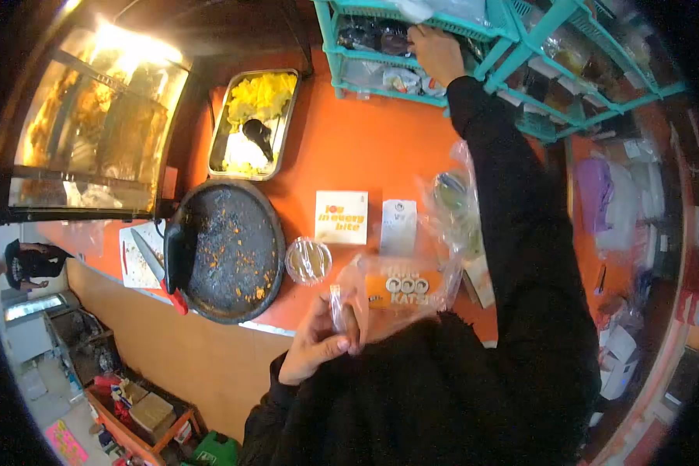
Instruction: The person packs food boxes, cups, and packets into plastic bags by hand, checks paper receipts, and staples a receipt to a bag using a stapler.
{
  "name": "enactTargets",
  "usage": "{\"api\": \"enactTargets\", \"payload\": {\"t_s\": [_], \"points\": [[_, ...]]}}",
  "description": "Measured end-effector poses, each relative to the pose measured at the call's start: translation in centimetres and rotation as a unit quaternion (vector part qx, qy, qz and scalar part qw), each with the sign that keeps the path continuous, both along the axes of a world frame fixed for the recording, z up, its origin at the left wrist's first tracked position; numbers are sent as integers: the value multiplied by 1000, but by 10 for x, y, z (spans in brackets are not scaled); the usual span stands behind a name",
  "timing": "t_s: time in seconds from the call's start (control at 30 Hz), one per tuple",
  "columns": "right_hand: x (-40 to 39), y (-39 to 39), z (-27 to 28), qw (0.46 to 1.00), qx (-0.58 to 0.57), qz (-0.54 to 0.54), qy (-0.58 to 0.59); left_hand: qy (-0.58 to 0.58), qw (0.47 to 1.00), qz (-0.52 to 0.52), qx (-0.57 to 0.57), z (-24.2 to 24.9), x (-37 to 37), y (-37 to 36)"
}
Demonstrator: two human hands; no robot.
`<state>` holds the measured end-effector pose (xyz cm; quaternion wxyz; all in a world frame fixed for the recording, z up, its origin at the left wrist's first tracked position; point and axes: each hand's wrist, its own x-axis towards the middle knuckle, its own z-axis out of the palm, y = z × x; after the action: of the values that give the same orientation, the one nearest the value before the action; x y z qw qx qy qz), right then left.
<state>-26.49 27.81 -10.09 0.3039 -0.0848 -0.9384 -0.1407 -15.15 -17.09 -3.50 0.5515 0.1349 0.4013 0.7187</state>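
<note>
Right hand [436, 53] in rack [412, 96], at apparent packets [371, 37].

Likely a food stall, with lit display case [101, 124].

My view's upper edge cuts off the teal rack [512, 35], and I can't tell what the right hand [436, 56] touches inside. Print on the paper slip [398, 233] is too small to read. Glare hides part of the display case [105, 136].
</note>
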Motion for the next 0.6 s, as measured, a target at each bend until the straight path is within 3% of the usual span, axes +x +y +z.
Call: {"api": "enactTargets", "payload": {"t_s": [0.03,0.1,0.2,0.23,0.27,0.3,0.33,0.43,0.47,0.6], "points": [[8,-7,4,996,67,30,50,16,1000,4,-22,5,-1,2],[42,-48,39,994,94,49,-39,7,999,32,-36,10,2,3],[120,-169,111,966,-173,132,142,-22,997,66,-40,8,9,3],[142,-195,110,920,-327,215,27,-24,997,63,-40,8,10,5],[164,-222,110,839,-479,247,-76,-19,997,76,-25,8,12,4],[180,-241,110,794,-506,253,-222,-16,996,87,-10,8,14,4],[186,-256,94,784,-507,265,-242,1,995,97,-12,11,16,5],[216,-278,-34,837,-376,264,-298,55,994,86,-24,13,16,1],[220,-280,-32,838,-376,263,-296,96,989,111,-27,12,20,3],[214,-291,-17,840,-399,89,-356,140,983,81,-80,20,27,-6]]}}
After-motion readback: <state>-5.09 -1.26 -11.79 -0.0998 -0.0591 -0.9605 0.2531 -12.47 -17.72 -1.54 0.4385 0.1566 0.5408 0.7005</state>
